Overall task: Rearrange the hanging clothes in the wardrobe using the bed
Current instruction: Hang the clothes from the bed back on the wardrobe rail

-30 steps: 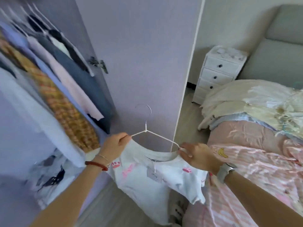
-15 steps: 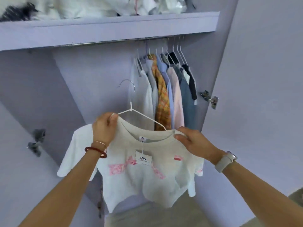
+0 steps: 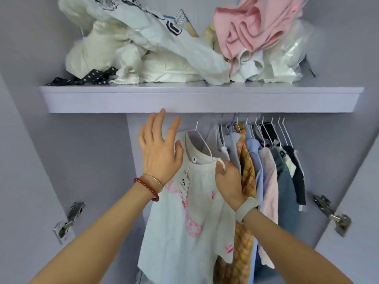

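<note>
head view: shelf [image 3: 201, 99] (heaped clothes [image 3: 164, 48]) overhangs left hand [image 3: 159, 148].

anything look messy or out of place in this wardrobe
Yes: the top shelf holds a crumpled heap of white clothes and a pink garment, with a loose hanger sticking out, unlike the neatly hung row below.

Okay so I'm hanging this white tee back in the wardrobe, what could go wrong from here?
1. Only your right hand pinches the white tee at its shoulder; your left hand is open. The hook's seat under the shelf is hidden, so the hanger may drop.
2. Tugging that shoulder could slide the tee off the thin hanger.
3. The pile of clothes overhangs the shelf edge; a bump might bring it down.
</note>
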